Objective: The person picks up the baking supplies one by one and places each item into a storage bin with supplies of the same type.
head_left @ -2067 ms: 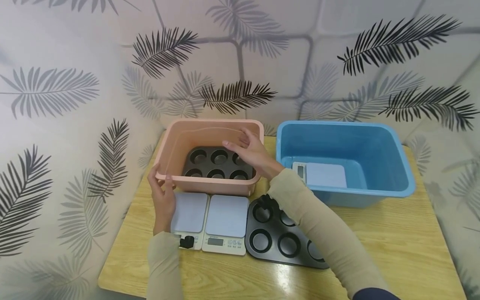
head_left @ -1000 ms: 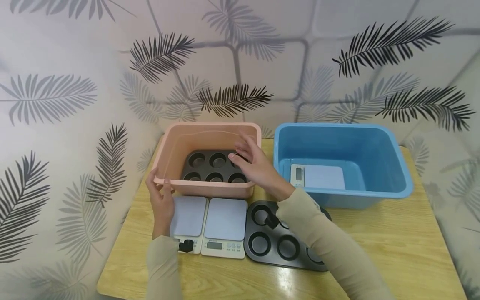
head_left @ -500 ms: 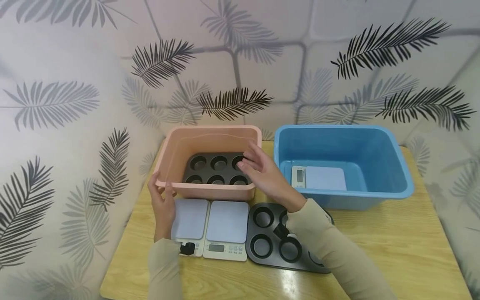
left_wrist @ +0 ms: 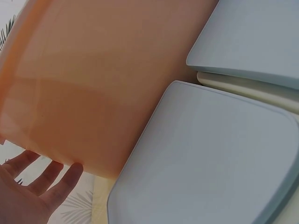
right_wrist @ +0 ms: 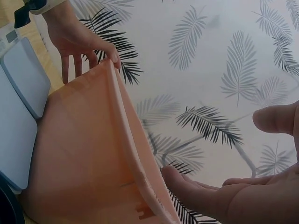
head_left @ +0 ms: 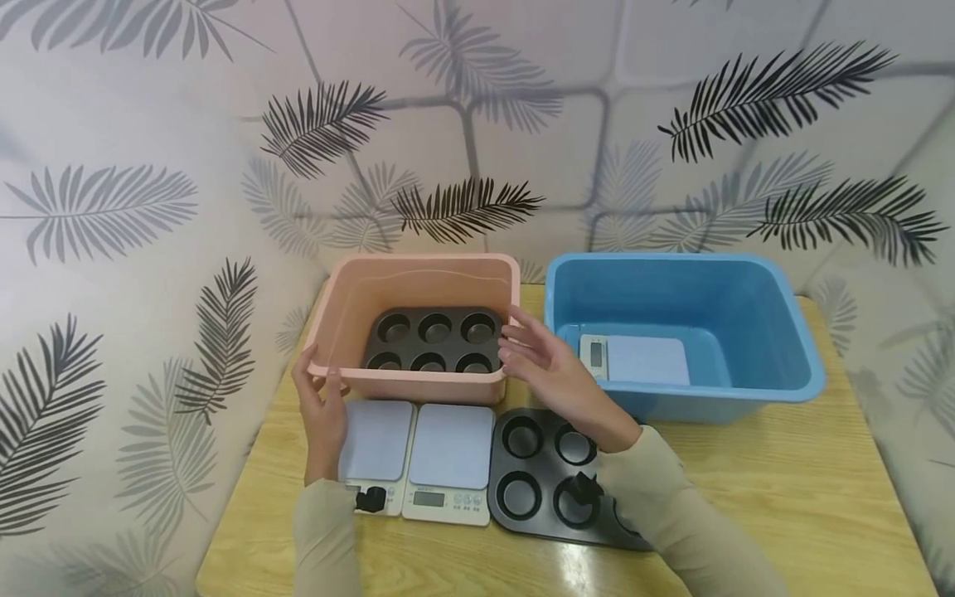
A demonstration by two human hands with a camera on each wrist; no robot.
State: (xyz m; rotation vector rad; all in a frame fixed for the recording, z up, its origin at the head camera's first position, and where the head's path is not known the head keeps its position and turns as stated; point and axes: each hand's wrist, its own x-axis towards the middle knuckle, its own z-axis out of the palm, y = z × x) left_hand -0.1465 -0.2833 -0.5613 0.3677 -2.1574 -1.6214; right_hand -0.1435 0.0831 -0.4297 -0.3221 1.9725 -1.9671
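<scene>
Left fingers grip pink tub corner | right fingers near its right rim | muffin tin inside

Head cam looks forward and down from above the near side of the table, set well back, both hands and the far patterned backdrop in frame. Left wrist cam is close up, tilted, facing the near wall of the pink bin just beside the scales; right wrist cam, also close and tilted, faces left along that wall toward the left hand and backdrop. Both wrist views share bin wall, scales and left-hand fingers.
</scene>
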